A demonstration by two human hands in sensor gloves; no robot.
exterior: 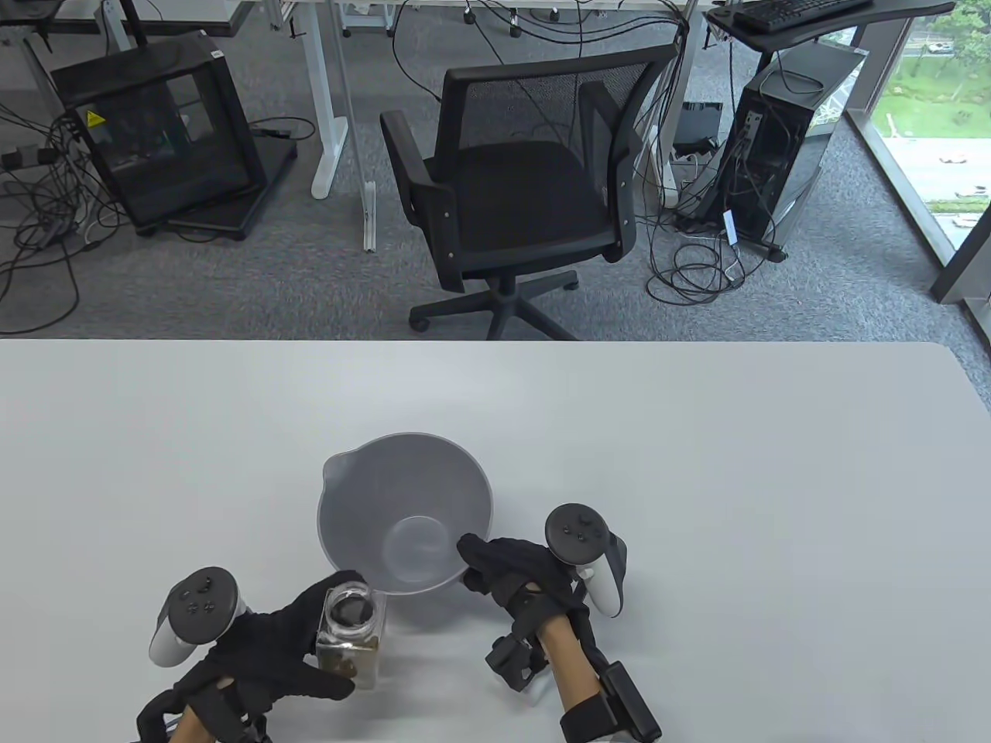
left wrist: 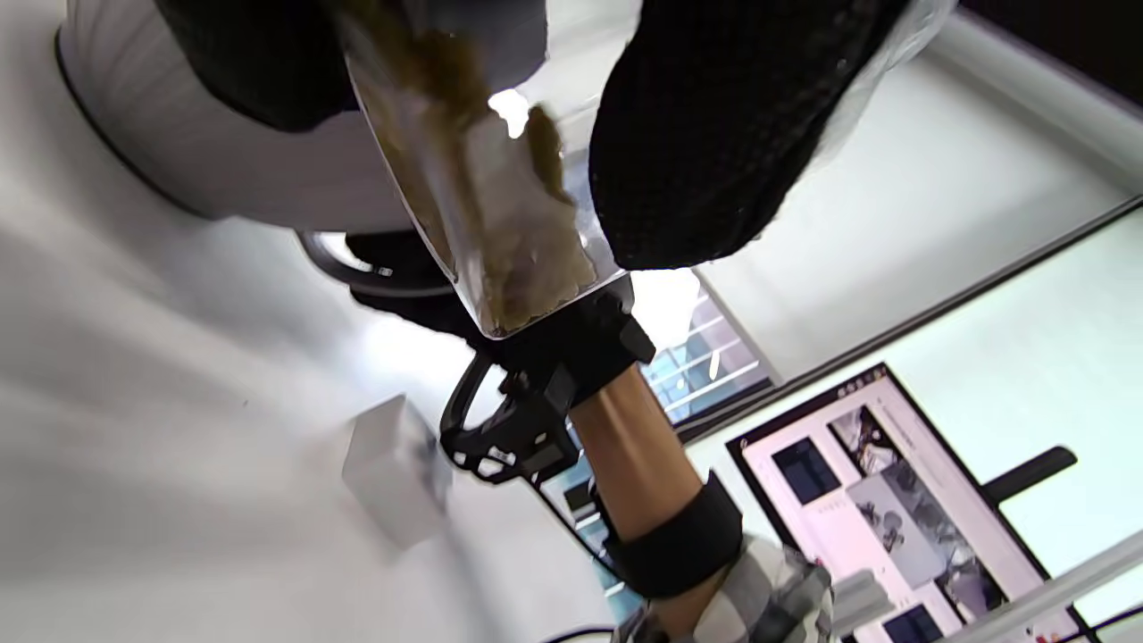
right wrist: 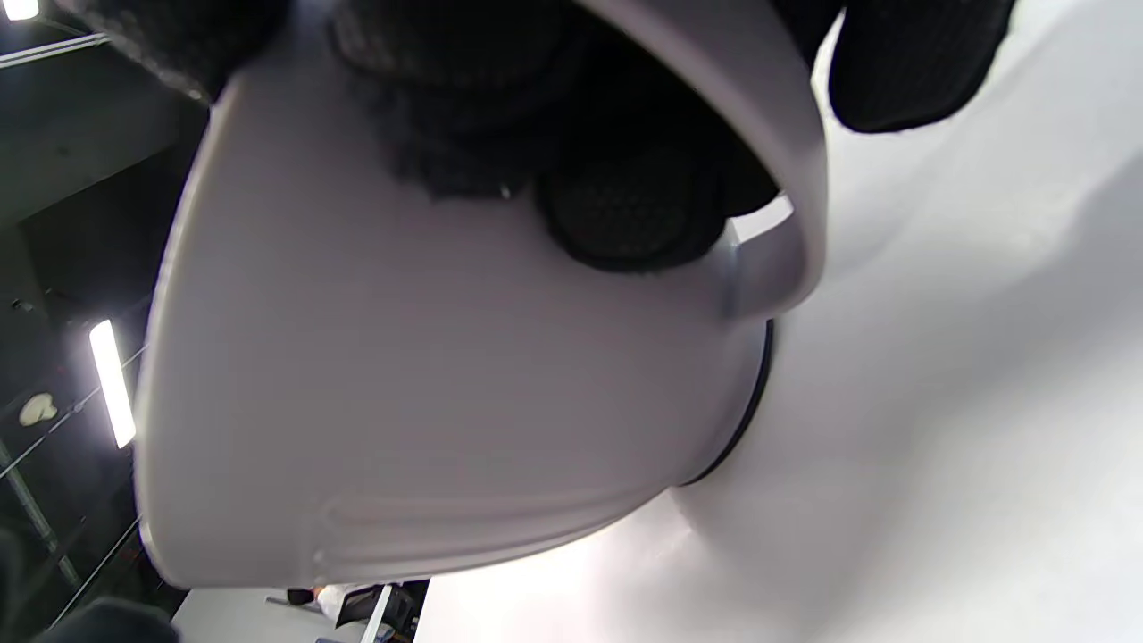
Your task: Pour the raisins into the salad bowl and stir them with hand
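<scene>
A grey salad bowl (exterior: 364,495) with a pour spout stands on the white table near the front middle, and nothing shows inside it. My right hand (exterior: 507,576) grips the bowl's handle (right wrist: 777,268) on its right side, fingers curled through it. Just left of the bowl's front, my left hand (exterior: 294,642) holds a clear square jar of raisins (exterior: 350,638), fingers and thumb wrapped round its sides. The jar's mouth is open and faces up toward the bowl. In the left wrist view the jar (left wrist: 500,223) shows brown raisins against its glass, lifted off the table.
The white table (exterior: 697,464) stretches wide behind and to both sides of the bowl. Beyond its far edge stand a black office chair (exterior: 511,193), computer towers and cables on the floor. A small white box (left wrist: 393,473) lies on the table near my right forearm.
</scene>
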